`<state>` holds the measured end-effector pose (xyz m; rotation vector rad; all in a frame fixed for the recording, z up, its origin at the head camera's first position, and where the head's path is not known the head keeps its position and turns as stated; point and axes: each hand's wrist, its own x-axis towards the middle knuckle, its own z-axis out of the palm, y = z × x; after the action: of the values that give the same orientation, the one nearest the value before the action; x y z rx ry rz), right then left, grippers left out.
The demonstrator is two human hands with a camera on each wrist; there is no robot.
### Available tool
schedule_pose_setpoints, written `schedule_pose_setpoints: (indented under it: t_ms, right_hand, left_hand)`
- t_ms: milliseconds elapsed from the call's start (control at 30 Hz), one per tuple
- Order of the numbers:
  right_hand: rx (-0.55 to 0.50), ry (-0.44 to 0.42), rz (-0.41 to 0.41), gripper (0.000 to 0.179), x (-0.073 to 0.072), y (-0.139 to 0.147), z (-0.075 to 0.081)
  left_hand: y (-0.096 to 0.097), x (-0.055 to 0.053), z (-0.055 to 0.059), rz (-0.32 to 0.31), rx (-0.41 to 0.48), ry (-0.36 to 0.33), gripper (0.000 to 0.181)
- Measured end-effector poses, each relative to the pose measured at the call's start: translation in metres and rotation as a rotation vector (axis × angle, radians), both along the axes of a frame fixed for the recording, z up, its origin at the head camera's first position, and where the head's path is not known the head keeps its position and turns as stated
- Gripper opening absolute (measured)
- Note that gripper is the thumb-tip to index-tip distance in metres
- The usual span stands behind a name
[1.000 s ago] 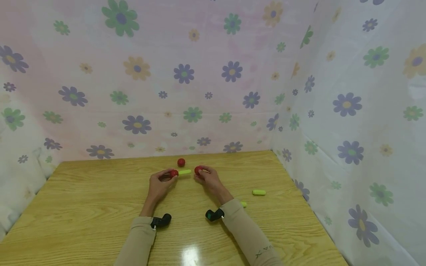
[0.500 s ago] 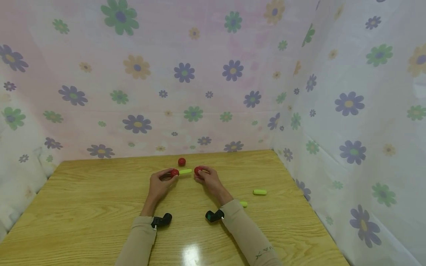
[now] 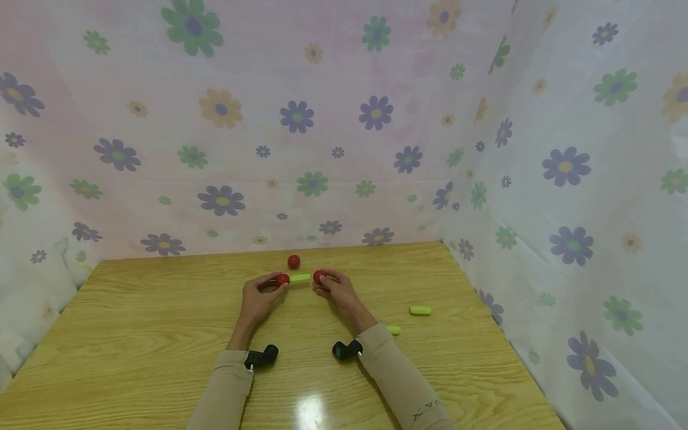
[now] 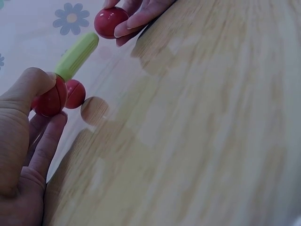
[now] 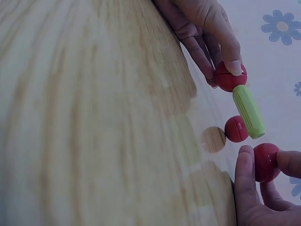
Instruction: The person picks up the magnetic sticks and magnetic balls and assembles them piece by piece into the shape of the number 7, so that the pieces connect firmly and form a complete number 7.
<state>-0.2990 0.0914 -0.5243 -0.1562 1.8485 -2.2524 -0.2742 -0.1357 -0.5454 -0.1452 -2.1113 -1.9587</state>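
Green stick (image 4: 77, 56) sits end-on against a first red ball (image 4: 49, 101), over the far part of the table, its free end pointing toward our right hand (image 3: 341, 294). Whether its near end sits in a hole or only touches, we cannot tell. We judge it light and stiff, perhaps wood or hard plastic, and not fragile; its grooved sides should give us good purchase, best taken around the middle.

We pinch the first ball between the thumb and fingertips of our left hand (image 3: 258, 298), bearing the stick by the ball alone. Its shine suggests a slick, hard surface that could roll under a loose hold, so we would grip it across the widest part, clear of the stick.

Our right hand pinches a second red ball (image 5: 267, 162), thumb opposite fingers, just beside the stick's free end but apart from it. It should handle like the first.

Behind the stick, a third red ball (image 3: 293, 261) rests on the table (image 3: 161, 322). Off to our right lie a second green stick (image 3: 420, 311) and a third green stick (image 3: 394, 330), the latter partly hidden by our right sleeve (image 3: 403, 376).
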Motion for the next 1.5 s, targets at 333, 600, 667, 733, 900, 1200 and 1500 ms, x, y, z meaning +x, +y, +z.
schedule_pose_setpoints:
  t_ms: [333,600,667,733,900,1200,1500]
  right_hand:
    - [0.027,-0.074,-0.038,0.035,-0.004,-0.004,0.000]
    - [0.020,-0.062,-0.038,0.035,-0.004,-0.004,0.000]
    - [0.014,-0.061,-0.036,0.035,-0.004,-0.004,-0.001]
    - [0.010,-0.061,-0.032,0.035,-0.004,-0.004,-0.001]
    - [0.007,-0.066,-0.021,0.036,-0.004,-0.003,-0.002]
    - [-0.011,-0.059,-0.036,0.036,-0.005,-0.004,-0.003]
    - [-0.017,-0.075,-0.026,0.039,-0.003,-0.002,-0.003]
  left_hand:
    - [0.000,0.000,0.002,-0.002,0.003,-0.023,0.039]
    - [0.000,0.000,0.002,0.008,-0.018,-0.012,0.038]
    - [0.000,0.000,0.002,0.011,-0.019,-0.011,0.037]
    - [0.000,0.000,0.001,0.012,-0.021,-0.013,0.037]
    - [0.001,0.001,0.002,0.007,-0.019,-0.023,0.039]
    - [0.003,0.005,0.012,-0.001,-0.021,-0.022,0.038]
    - [0.005,0.019,0.034,-0.027,-0.037,-0.031,0.037]
